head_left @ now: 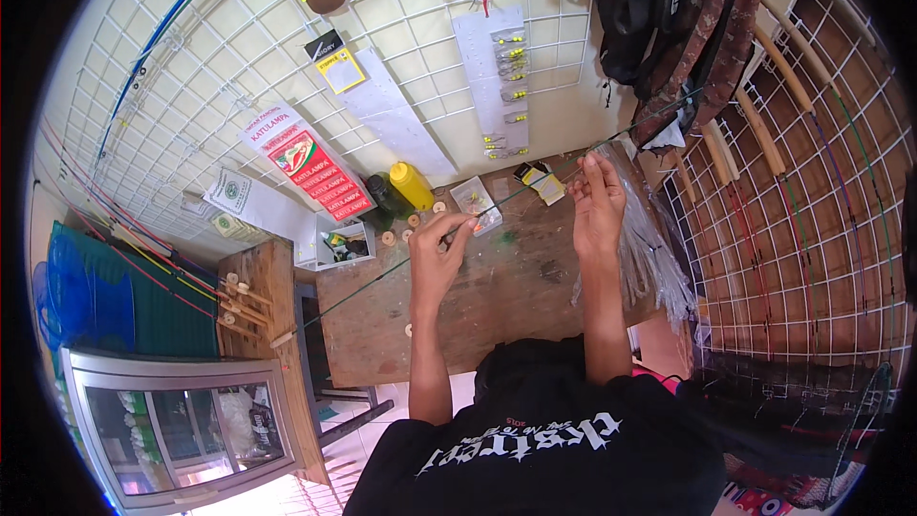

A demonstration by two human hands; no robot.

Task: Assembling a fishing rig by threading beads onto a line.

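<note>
A thin green fishing rod (368, 284) slants across in front of me, from a pale wooden handle end (284, 337) at the lower left up to its tip at the upper right. My left hand (439, 256) is closed, pinching the rod between thumb and fingertips above the table. Farther right, my right hand (600, 199) is raised palm toward me, its fingertips pressed together just below the rod's upper part. Whatever those fingertips hold is too small to make out. Beneath both hands lies a worn wooden table (516, 296).
On the table stand a yellow bottle (411, 185), a dark bottle (390, 199), a small white tray (476, 204), round wooden pieces (389, 239) and clear plastic sleeves (651, 263). White wire grids (564, 0) hold tackle and rods. A glass-fronted cabinet (181, 430) stands lower left.
</note>
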